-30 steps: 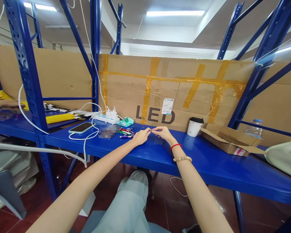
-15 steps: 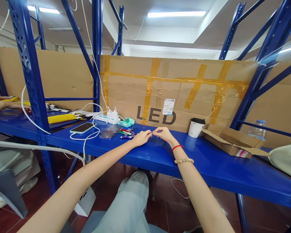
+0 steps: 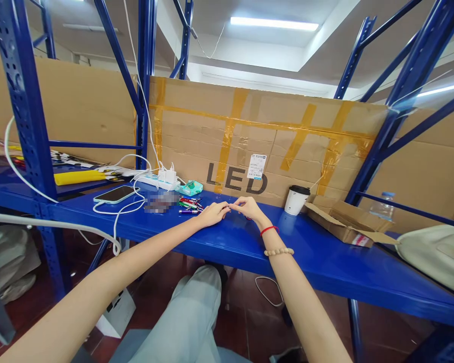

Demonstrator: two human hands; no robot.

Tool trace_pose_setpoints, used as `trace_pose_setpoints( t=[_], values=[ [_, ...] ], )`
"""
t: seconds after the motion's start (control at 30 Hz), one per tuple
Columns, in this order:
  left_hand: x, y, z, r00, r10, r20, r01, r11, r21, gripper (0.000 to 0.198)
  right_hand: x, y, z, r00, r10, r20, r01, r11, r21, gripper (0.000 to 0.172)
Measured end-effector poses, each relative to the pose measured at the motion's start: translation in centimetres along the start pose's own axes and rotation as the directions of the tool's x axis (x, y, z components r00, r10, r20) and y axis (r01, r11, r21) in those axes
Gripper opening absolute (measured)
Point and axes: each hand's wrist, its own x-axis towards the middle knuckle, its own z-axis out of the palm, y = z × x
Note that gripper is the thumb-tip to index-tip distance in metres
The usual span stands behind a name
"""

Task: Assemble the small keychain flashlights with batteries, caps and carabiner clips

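Note:
My left hand (image 3: 213,214) is closed, its fingertips pinched together just above the blue shelf top. Against them come the fingertips of my right hand (image 3: 247,207), also closed, with a red cord and a beaded bracelet on that wrist. Whatever small thing they hold between them is too small and hidden to name. Beside my left hand lie several short, shiny metal tubes (image 3: 191,202) in red and green, with a purple one (image 3: 188,212) nearest me. A small bit of red or pink shows under my right hand.
To the left are a phone (image 3: 116,194) with a white cable, a power strip (image 3: 155,180) and a green packet (image 3: 191,188). On the right stand a lidded paper cup (image 3: 296,200), an open cardboard box (image 3: 344,222) and a pale bag (image 3: 435,252). Cardboard (image 3: 196,136) closes the back.
The view has turned slightly, so most things sit further left. My hands stay together at the same spot on the shelf, the right index finger now looking straighter.

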Motion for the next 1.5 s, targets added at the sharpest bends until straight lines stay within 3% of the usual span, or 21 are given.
trace_pose_setpoints(
  t=[0.3, 1.5],
  values=[
    [-0.3, 0.7, -0.3, 0.999, -0.041, -0.014, 0.042, 0.993, 0.107, 0.025, -0.2, 0.2, -0.2, 0.981, 0.166, 0.104, -0.164, 0.986, -0.023, 0.052],
    [-0.3, 1.2, 0.0, 0.995, -0.101, -0.008, 0.101, 0.978, 0.185, 0.026, -0.6, 1.2, 0.1, 0.98, 0.181, 0.085, -0.188, 0.979, 0.079, 0.059]
  ],
)
